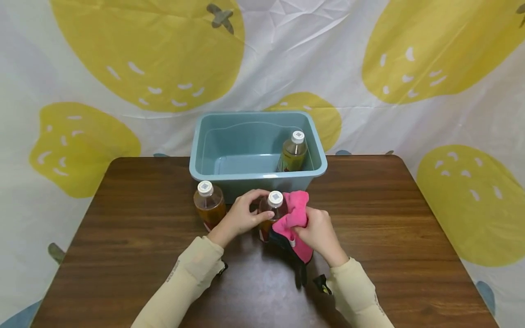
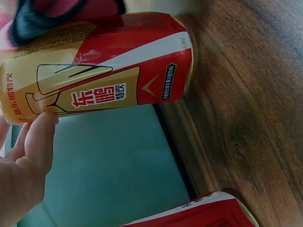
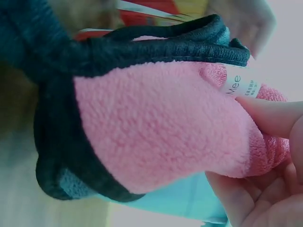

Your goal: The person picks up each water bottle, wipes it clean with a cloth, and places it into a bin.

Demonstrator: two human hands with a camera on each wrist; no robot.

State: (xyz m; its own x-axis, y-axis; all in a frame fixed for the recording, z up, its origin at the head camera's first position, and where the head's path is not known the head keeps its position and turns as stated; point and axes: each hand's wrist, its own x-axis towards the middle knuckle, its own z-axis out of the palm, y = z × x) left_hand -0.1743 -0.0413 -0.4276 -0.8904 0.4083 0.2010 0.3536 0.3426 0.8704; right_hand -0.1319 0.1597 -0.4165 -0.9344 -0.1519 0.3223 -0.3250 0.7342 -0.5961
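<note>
Across the top and sides of the head view, we see wrinkled white fabric with 5 yellow fruit prints; below, we see a dark wood-grain table, a pale sheen at lower centre.

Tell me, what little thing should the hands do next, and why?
Maybe rub the pink cloth gently down the held bottle: the left hand holds it near the top, while the right hand pinches the cloth close by its side.
</note>
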